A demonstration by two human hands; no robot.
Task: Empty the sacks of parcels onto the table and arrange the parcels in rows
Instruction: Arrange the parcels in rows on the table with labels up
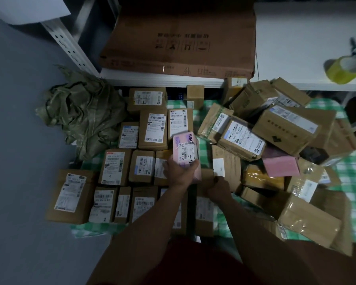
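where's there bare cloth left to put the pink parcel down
The left hand holds the pink parcel. Bare green checked cloth shows just right of it, between the labelled rows and the jumbled pile. A smaller patch lies at the back by a small upright box. The right half is crowded.

Brown cardboard parcels with white labels (115,167) lie flat in tidy rows on the left half of the green-checked surface (349,171), while a loose tumbled heap of boxes (284,128) covers the right. A pink labelled parcel (185,149) is held tilted above the rows. The crumpled green sack (80,114) lies slumped at the far left edge.
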